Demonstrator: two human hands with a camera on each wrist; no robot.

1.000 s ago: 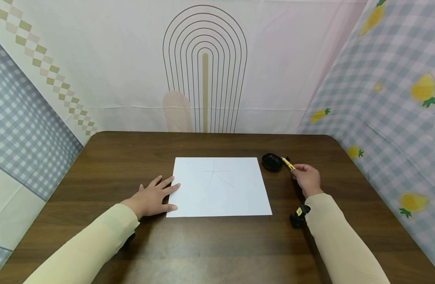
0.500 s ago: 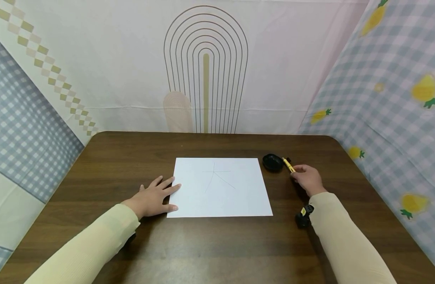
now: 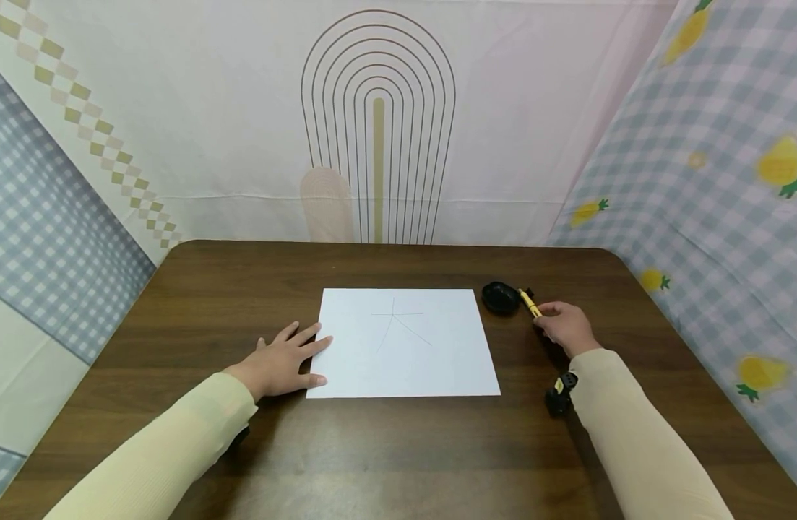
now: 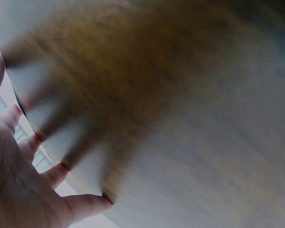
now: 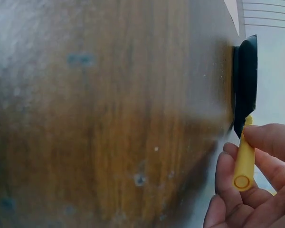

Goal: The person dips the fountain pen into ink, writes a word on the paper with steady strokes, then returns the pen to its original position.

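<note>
a few thin strokes already sit on the paper [image 3: 403, 342], most of it blank. the left hand [image 3: 281, 365] lies flat, fingers spread, on its edge. the right hand [image 3: 565, 326] pinches a yellow brush [image 3: 528, 302] with its tip at the black dish [image 3: 499, 297].

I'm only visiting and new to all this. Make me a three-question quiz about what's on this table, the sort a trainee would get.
1. True or false: the left hand lies flat with its fingertips on the edge of the paper.
2. What does the right hand hold?
A. a black marker
B. a yellow brush
C. a ruler
3. Fill in: the tip of the brush points toward a small black ____ to the right of the paper.

Key
1. True. The fingers are straight and spread, with the fingertips on the sheet's left edge.
2. B. The fingers pinch its yellow handle.
3. dish. It sits on the table past the paper's right edge.
</note>
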